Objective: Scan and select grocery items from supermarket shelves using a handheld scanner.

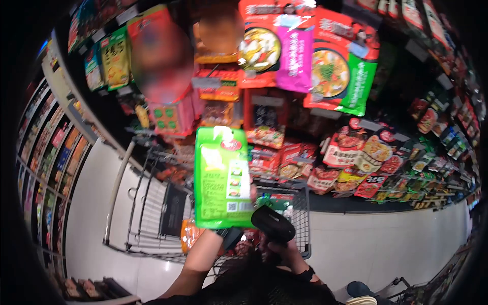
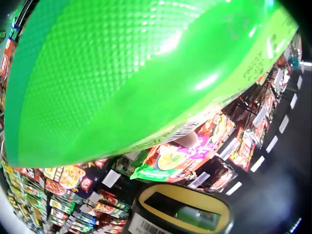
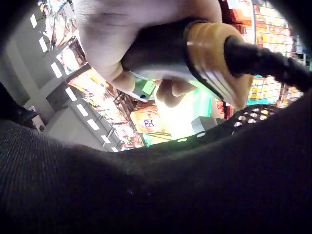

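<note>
A bright green food pouch [image 1: 218,178] stands upright in front of me, its printed back with a barcode facing my head. My left hand [image 1: 253,192] grips it from behind; most of that hand is hidden, with fingers showing at the pouch's right edge. In the left wrist view the pouch fills the upper part, and a fingertip [image 2: 187,140] shows by its barcode. My right hand [image 3: 122,31] wraps round the handle of a black barcode scanner [image 1: 273,223] with yellow trim and a cord. The scanner's head is close to the pouch's lower right corner.
A wire shopping cart [image 1: 140,216] stands below my hands, with an orange packet [image 1: 191,235] in it. Behind it, shelves hold rows of food packets, with red soup pouches [image 1: 330,66] hanging high. More shelves [image 1: 51,152] line the left. Another person's shoe [image 1: 361,300] shows at lower right.
</note>
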`<state>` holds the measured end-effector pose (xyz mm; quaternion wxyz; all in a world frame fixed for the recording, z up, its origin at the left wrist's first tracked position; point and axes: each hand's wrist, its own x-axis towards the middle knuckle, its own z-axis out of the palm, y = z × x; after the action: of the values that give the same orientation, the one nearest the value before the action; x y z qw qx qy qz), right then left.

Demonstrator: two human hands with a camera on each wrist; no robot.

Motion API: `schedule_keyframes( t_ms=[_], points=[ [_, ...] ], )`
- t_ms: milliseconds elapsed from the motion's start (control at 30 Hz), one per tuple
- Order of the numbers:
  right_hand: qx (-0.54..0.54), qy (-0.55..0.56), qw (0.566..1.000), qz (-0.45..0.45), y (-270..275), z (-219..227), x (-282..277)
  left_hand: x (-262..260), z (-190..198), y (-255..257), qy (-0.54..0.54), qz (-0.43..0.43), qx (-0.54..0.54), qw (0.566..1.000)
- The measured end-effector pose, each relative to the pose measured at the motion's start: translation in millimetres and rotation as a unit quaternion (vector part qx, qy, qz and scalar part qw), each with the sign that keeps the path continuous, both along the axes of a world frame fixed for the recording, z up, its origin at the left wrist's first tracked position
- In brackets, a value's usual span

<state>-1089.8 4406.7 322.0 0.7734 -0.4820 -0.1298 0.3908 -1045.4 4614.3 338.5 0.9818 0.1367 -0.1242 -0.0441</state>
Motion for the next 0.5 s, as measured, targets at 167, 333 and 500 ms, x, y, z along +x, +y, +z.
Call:
schedule_keyframes(
  t_ms=[167,333,500],
  points=[
    [0.046,0.03,0.982,-0.179,-15.3,-47.0,13.0,-2.3,-44.8,6.2,0.191,0.071,0.265,0.943],
    [0.166,-0.007,0.935,-0.313,-3.6,-19.5,32.6,32.7,-57.2,-9.6,0.096,0.32,0.656,0.677],
    [0.113,0.03,0.925,-0.361,-18.6,-17.1,52.4,30.3,-20.5,-21.4,0.078,0.335,0.613,0.711]
  ],
)
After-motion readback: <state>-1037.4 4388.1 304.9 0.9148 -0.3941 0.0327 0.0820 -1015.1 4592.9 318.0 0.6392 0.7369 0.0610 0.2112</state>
